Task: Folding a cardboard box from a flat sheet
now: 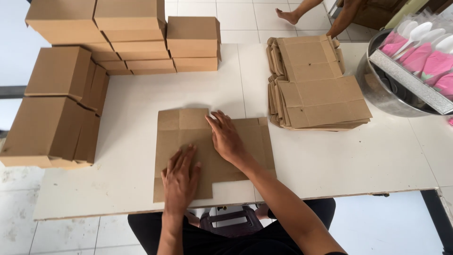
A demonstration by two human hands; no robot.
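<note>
A flat brown cardboard box blank [179, 127] lies on the white table [330, 160] in front of me. My left hand [180, 177] presses flat on its lower left part, fingers spread. My right hand [226, 137] lies palm down on its middle, fingers pointing toward the upper left. Neither hand grips anything. A stack of unfolded blanks [314, 85] sits to the right.
Folded cardboard boxes are piled along the table's back [127, 38] and left side [52, 123]. A metal bowl [377, 89] with a tray of pink-wrapped white spoons [420, 52] stands at the right. Another person's bare feet [288, 15] show at the top.
</note>
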